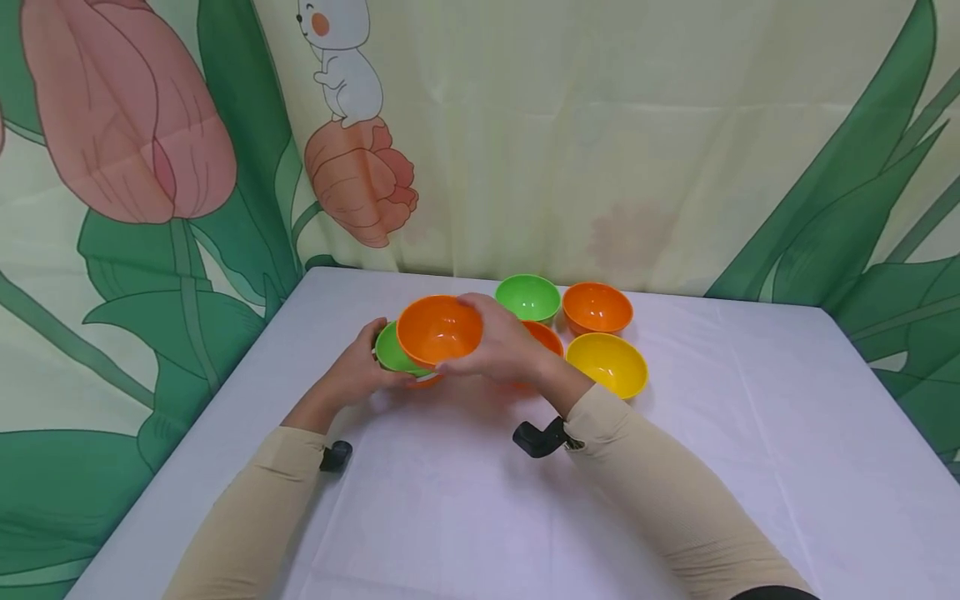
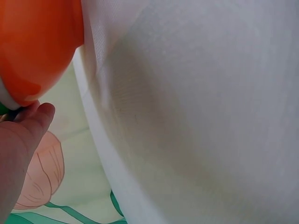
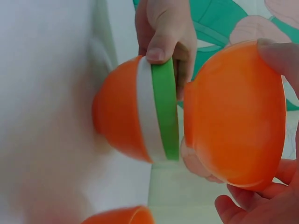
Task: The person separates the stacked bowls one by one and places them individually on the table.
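My right hand (image 1: 504, 340) grips an orange bowl (image 1: 439, 330) by its rim, thumb on the near side. Just below that bowl is a nested stack, its base close over the table, with a green bowl (image 3: 165, 114) on top, a white bowl (image 3: 148, 112) in the middle and an orange bowl (image 3: 117, 109) at the bottom. The fingers of my left hand (image 1: 362, 367) hold the stack at its upper rim from the left. In the right wrist view, a narrow gap shows between the held orange bowl's foot and the green rim.
On the white-covered table (image 1: 450, 508), right of my hands, a green bowl (image 1: 527, 296) and an orange bowl (image 1: 597, 308) stand at the back. In front of them are a yellow bowl (image 1: 609, 367) and another orange bowl (image 1: 547, 335), partly behind my right hand. A patterned curtain (image 1: 525, 167) hangs behind.
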Motion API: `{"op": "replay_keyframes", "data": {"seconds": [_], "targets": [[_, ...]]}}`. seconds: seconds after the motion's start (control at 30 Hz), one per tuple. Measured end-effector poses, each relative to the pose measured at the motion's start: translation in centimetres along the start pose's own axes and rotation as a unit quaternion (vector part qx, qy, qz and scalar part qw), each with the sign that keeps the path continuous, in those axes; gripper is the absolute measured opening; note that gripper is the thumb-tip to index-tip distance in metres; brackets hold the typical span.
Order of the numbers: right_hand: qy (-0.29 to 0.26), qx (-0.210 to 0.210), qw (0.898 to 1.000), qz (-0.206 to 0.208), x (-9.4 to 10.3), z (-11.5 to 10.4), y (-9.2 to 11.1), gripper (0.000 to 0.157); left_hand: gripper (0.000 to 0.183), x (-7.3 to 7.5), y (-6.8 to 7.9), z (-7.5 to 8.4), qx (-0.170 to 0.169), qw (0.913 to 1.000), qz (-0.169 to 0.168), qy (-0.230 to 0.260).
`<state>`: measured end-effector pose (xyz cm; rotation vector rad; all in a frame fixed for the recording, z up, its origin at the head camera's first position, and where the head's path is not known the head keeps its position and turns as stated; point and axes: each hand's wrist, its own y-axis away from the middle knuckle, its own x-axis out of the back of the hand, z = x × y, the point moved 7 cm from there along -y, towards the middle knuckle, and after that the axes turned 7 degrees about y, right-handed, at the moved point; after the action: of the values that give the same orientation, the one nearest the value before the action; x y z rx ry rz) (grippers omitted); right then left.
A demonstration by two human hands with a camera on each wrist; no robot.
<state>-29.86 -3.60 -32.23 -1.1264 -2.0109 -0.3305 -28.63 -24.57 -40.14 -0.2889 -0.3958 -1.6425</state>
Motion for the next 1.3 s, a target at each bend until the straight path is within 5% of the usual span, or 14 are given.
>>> {"op": "replay_keyframes", "data": {"seconds": [0.3, 0.7, 1.3], "targets": [[0.008, -0.042, 0.999, 0.002, 0.8, 2.4, 3.1, 0.094, 0.12, 0.0, 0.1, 0.0, -0.006, 1.0, 0.002, -0.002], [-0.011, -0.039, 0.999, 0.0, 0.8, 3.7, 6.2, 0.094, 0.118, 0.0, 0.1, 0.2, -0.014, 0.9999, 0.008, -0.005], [0.05, -0.051, 0.997, -0.007, 0.6, 5.6, 10.0, 0.1, 0.115, 0.0, 0.1, 0.3, -0.034, 0.9994, 0.009, -0.005]]}}
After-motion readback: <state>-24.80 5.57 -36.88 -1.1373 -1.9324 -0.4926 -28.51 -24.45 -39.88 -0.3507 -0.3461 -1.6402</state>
